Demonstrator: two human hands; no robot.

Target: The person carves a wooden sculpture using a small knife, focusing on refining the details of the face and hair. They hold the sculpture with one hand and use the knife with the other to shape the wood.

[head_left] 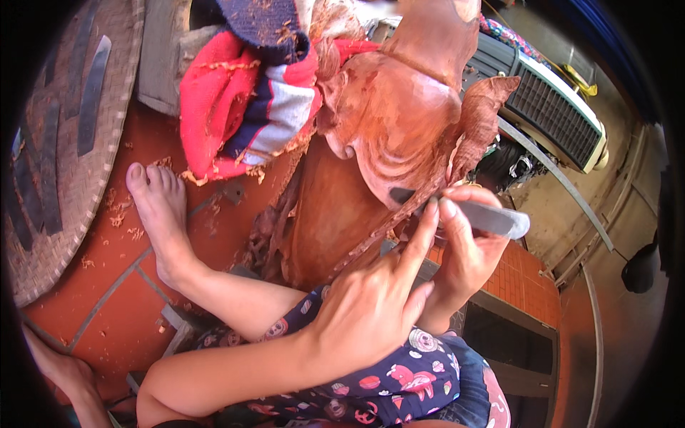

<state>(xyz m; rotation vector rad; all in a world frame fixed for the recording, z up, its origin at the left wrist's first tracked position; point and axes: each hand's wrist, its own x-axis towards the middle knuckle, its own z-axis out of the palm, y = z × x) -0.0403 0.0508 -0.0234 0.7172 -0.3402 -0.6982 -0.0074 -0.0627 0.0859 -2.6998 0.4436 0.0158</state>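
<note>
A reddish-brown carved wooden figure (399, 107) leans in front of me, with smooth curved folds and a rougher, curling edge. My right hand (467, 260) grips a flat metal carving blade (492, 220), its thumb pressed along it. The blade's dark end meets the wood beside a folded edge, while its grey end sticks out to the right. My left hand (367, 310) reaches across from the lower left, index finger stretched so that its tip touches the blade near my right thumb. Its thumb stands apart, and its other fingers are mostly hidden.
Several flat dark blades (93, 96) lie on a round woven tray (118, 118) at the left. Red and navy cloth (221, 100) is bunched beside the figure. Wood shavings dot the tiled floor (118, 299). A ridged dark case with a pale rim (556, 110) stands behind at right.
</note>
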